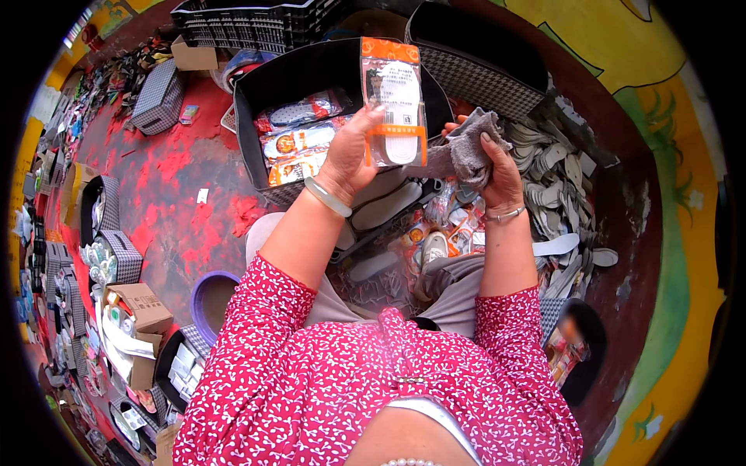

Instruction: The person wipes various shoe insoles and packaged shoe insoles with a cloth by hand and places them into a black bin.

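Note:
My left hand (351, 154) grips a flat packet of insoles (398, 97) by its left edge and holds it upright. The packet is clear plastic with orange bands, and a white insole shows inside. To its right, my right hand (503, 172) is closed round a crumpled grey cloth (474, 146), the fingertips showing past its far left side. Beyond both hands stands a black-lined fabric box (250, 147) with a checked outside. Several insole packets (299, 141) lie in its left part; the held packet hides some of the interior.
Loose grey and white insoles (548, 182) are heaped on the right. Bright packets (458, 217) lie below my hands, near a shoe (435, 247). Another checked box (486, 74) and a black crate (249, 25) stand at the back. A purple basin (203, 307) sits at left.

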Available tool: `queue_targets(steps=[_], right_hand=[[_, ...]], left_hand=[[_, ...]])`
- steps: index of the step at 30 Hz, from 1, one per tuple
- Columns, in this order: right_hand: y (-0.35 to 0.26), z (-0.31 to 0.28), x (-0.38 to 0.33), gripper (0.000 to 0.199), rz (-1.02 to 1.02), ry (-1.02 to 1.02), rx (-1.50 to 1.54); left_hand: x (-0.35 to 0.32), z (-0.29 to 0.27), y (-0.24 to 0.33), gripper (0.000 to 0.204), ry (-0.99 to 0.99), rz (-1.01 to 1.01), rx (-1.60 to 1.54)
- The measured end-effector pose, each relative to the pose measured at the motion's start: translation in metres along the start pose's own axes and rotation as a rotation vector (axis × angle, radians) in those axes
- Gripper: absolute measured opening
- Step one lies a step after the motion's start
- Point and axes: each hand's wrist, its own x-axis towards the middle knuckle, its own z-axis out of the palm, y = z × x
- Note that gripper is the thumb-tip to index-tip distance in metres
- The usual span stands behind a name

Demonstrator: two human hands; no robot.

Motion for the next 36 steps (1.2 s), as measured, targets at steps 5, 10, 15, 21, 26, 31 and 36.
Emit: queue_targets(steps=[5,10,15,21,26,31,36], right_hand=[[0.021,0.014,0.002,0.046,0.024,0.162,-0.050],[0.048,0.023,0.005,0.033,0.023,0.316,-0.100],[0.022,-0.016,0.015,0.022,-0.040,0.568,0.024],[-0.033,-0.044,-0.003,0.025,-0.189,0.445,-0.380],[-0.011,0.029,-0.011,0.029,0.185,0.132,-0.430],[0.022,0.042,-0.009,0.020,0.126,0.275,-0.342],[0.002,0.040,0.007,0.019,-0.073,0.253,-0.339]], left_hand=[[-0.004,0.009,-0.020,0.032,-0.039,-0.042,0.164],[-0.013,0.008,-0.041,0.031,-0.112,-0.199,0.237],[-0.015,-0.002,-0.040,0.030,-0.247,-0.410,0.329],[-0.012,0.015,-0.012,0.033,-0.104,-0.178,0.194],[-0.007,0.013,-0.023,0.028,0.058,0.212,0.033],[-0.008,0.017,-0.034,0.025,0.028,0.203,0.016],[-0.009,0.020,-0.039,0.036,0.042,0.207,0.163]])
